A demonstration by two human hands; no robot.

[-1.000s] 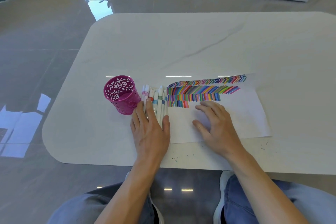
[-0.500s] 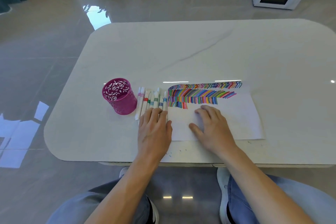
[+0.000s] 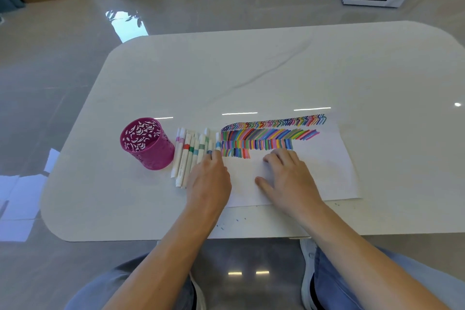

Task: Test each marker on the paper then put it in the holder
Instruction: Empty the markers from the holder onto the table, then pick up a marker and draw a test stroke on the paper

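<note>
Selection step: left hand rests flat on markers, gripping none; right hand spread on paper. Holder empty. Next: pick one, uncap.

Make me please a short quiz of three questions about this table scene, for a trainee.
1. True or false: the pink holder already has markers standing in it.
2. On which side of the paper does the row of markers lie: A the holder side, B the far right, C on top of the strokes?
3. Which hand lies flat on the paper?

Key:
1. False; its inside looks empty.
2. A.
3. The right hand; the left hand lies over the markers' near ends.
</note>
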